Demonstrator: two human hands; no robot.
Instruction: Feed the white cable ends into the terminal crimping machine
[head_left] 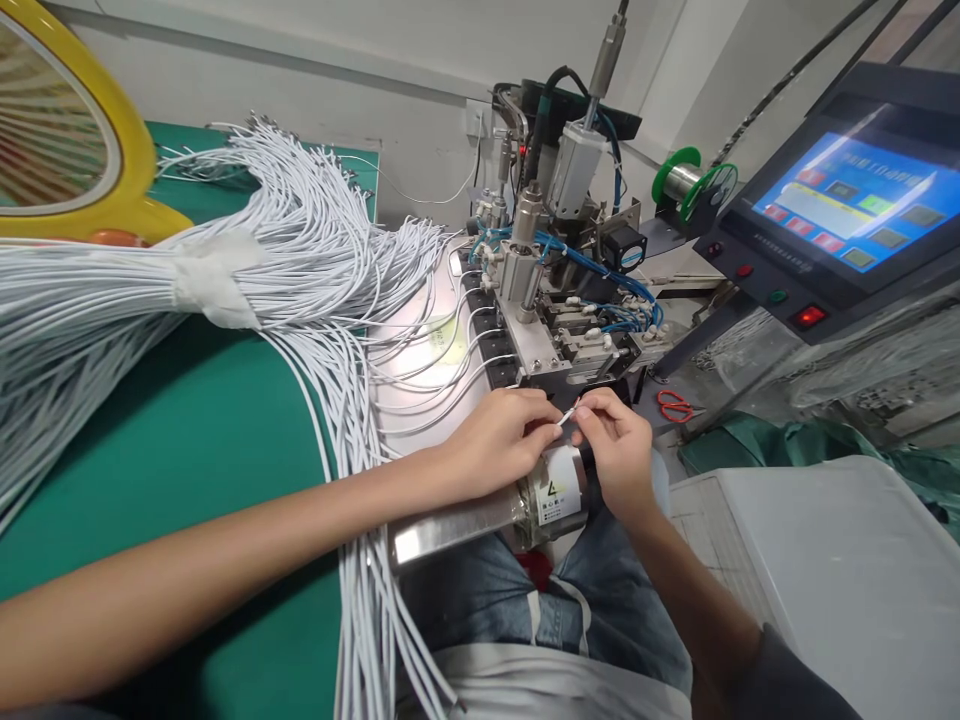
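Between my two hands is the end of a white cable (567,416), just in front of a bench machine (536,345). My left hand (510,435) pinches the cable's white jacket between thumb and forefinger. At the tip, my right hand (615,440) has its fingers closed on the thin inner wires, which show a little reddish colour. Several white cables (442,385) run across the lit plate into a row of black slots (491,330) on the machine's left side. Under my hands sits a metal cylinder with a white label (559,490).
A large taped bundle of white cables (315,220) lies on the green mat (247,440). On the right are a touchscreen panel (855,200), a solder wire spool (684,182), red-handled scissors (675,406) and a white bin (840,540). A yellow fan (139,150) stands at the left.
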